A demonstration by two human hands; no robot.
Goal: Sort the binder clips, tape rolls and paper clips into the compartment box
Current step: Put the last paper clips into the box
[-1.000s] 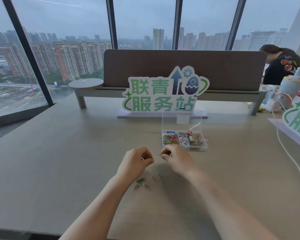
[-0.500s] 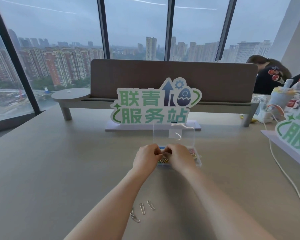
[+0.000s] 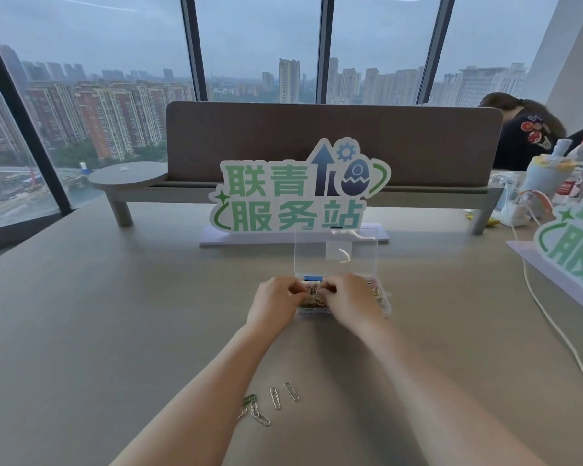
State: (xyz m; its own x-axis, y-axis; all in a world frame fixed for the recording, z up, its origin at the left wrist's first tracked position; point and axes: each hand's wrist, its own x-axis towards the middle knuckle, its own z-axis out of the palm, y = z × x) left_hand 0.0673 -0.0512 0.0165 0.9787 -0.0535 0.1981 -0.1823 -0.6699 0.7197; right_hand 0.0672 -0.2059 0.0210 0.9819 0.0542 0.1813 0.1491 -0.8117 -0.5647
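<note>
Fingers of left hand [image 3: 276, 302] and right hand [image 3: 350, 302] pinched narrow over compartment box [image 3: 382, 302], left cell; contents unclear. Loose paper clips [image 3: 266, 403] near: light, springy, slippery; pinch at loop ends.

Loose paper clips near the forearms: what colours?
Mostly silver paper clips, one green clip at the left; head view.

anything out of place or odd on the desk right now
A few loose paper clips lie on the desk near the forearms, outside the box; some look hooked together. Both hands, left and right, are over the box. Nothing looks spilled or damaged.
</note>
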